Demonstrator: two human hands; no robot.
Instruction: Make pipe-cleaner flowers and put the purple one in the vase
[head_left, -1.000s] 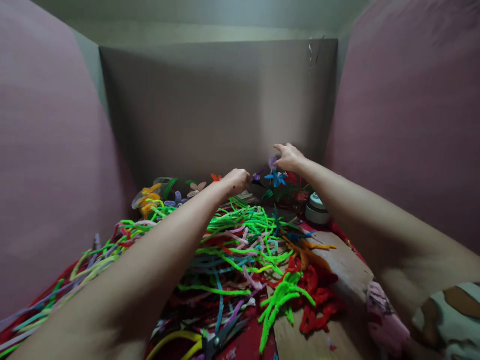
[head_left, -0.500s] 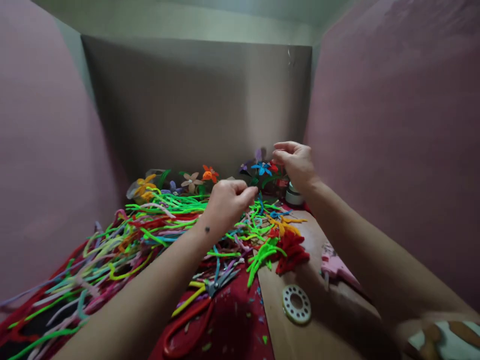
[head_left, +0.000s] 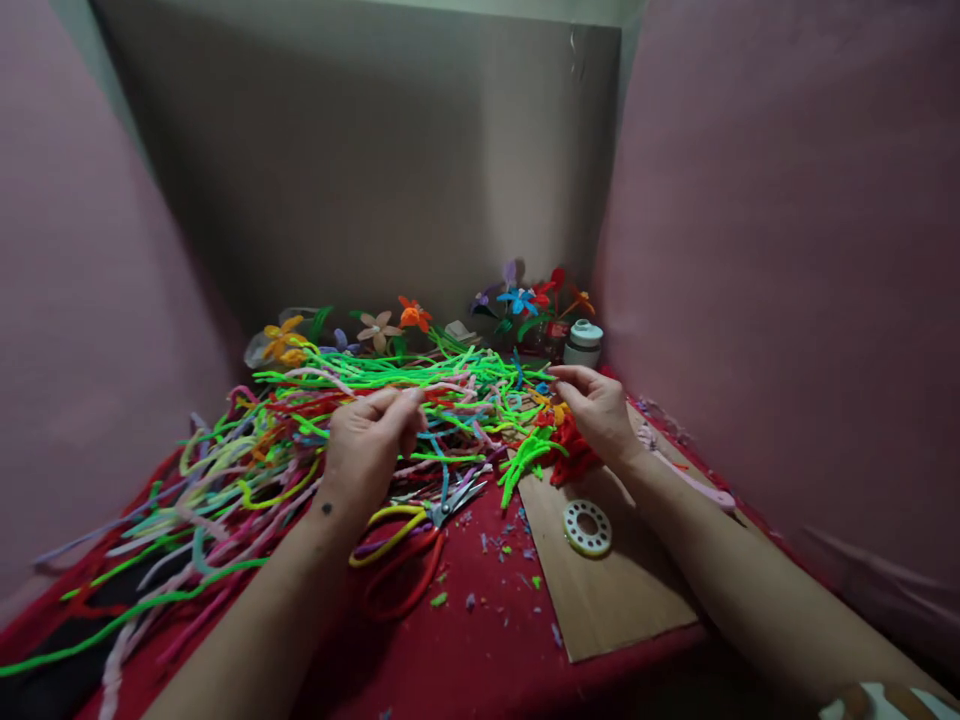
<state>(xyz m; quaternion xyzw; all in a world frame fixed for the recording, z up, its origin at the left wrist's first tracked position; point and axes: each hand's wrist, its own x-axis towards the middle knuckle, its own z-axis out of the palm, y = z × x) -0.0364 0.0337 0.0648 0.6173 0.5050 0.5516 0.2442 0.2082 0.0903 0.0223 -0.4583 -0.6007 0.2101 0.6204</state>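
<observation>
since the earlier frame, our right hand [head_left: 598,412] has dropped away from the colourful fuzzy flowers [head_left: 518,301] and our left hand [head_left: 369,448] has drawn back from it. we pinch both grips narrow, but cannot tell whether anything thin is held. the heap of multicoloured fuzzy pipe cleaners [head_left: 390,375] spreads beneath and between the grips, with the yellow-handled metal scissors [head_left: 438,515] nearer us than either.

Indoor craft corner; home or small workshop, cannot tell which. Pink walls [head_left: 780,250] close in on both sides, grey panel [head_left: 337,170] behind. Red cloth [head_left: 480,650] as work surface, littered with fuzzy clippings [head_left: 439,600]. Heaped pipe cleaners [head_left: 442,375], scissors [head_left: 436,515], cardboard [head_left: 607,610]. Fuzzy flowers [head_left: 519,300] along the back.
</observation>
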